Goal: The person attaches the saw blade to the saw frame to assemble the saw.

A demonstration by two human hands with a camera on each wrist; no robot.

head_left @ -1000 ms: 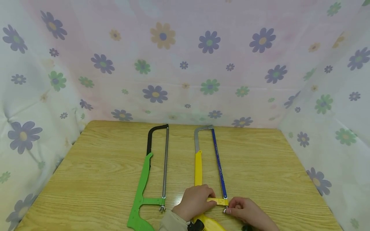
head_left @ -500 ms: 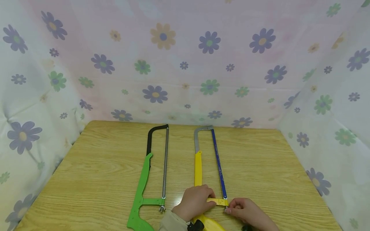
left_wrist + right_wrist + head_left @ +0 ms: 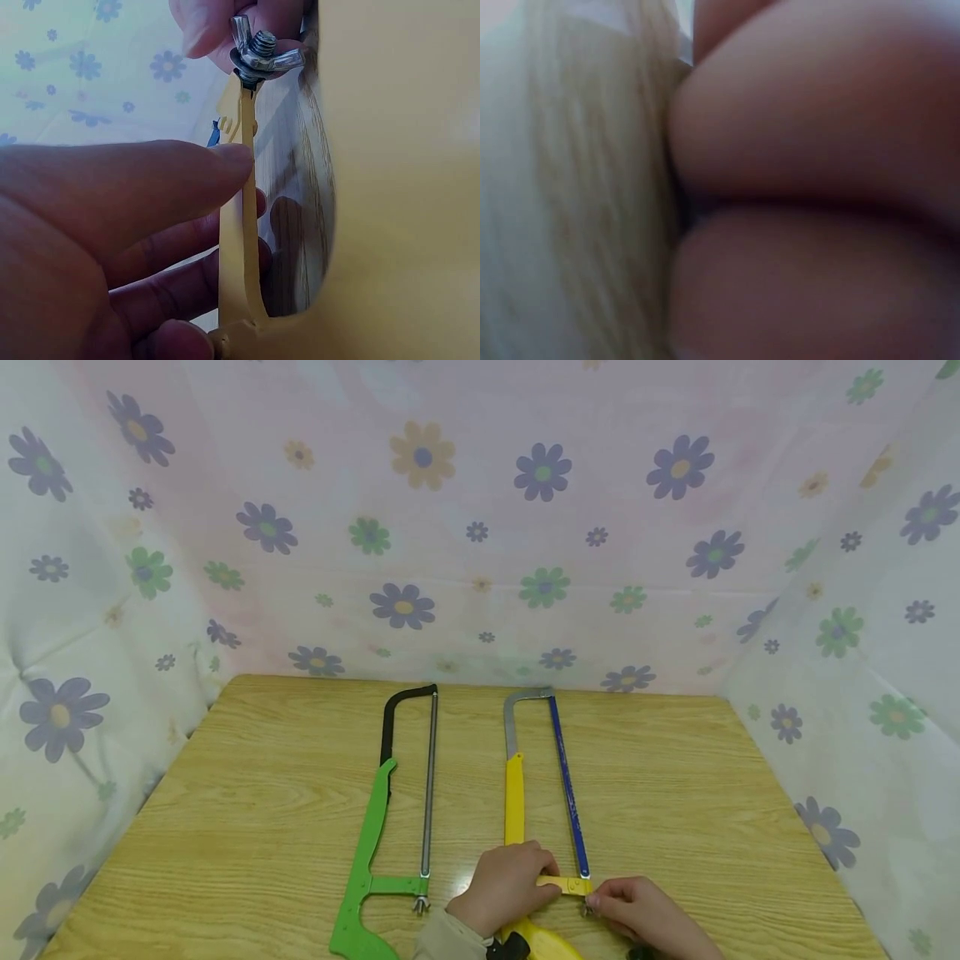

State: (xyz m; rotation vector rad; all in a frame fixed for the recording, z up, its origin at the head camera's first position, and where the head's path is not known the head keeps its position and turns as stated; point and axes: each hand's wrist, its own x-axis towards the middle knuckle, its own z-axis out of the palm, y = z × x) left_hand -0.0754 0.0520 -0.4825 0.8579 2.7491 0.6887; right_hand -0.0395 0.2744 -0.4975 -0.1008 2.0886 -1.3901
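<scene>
A yellow-handled hacksaw (image 3: 514, 797) with a blue blade (image 3: 568, 781) lies on the table in the head view. My left hand (image 3: 506, 881) grips its yellow crossbar, thumb on one face and fingers behind, as the left wrist view shows. At the crossbar's end sits a metal wing nut (image 3: 262, 56) on a threaded bolt. The fingertips of my right hand (image 3: 648, 910) are curled at this wing nut and hold it. Blurred fingers (image 3: 802, 112) fill most of the right wrist view, which hides their contact.
To the left lies a green hacksaw (image 3: 371, 835) with a black front frame and a grey blade, its own wing nut (image 3: 421, 905) at the near end. Wood-grain table (image 3: 247, 793) surrounds both saws. Flower-printed cloth (image 3: 480, 527) rises at the back and both sides.
My right fingertips have shifted slightly about the wing nut, and its wings sit at a different angle. The left hand and both hacksaws have stayed in place.
</scene>
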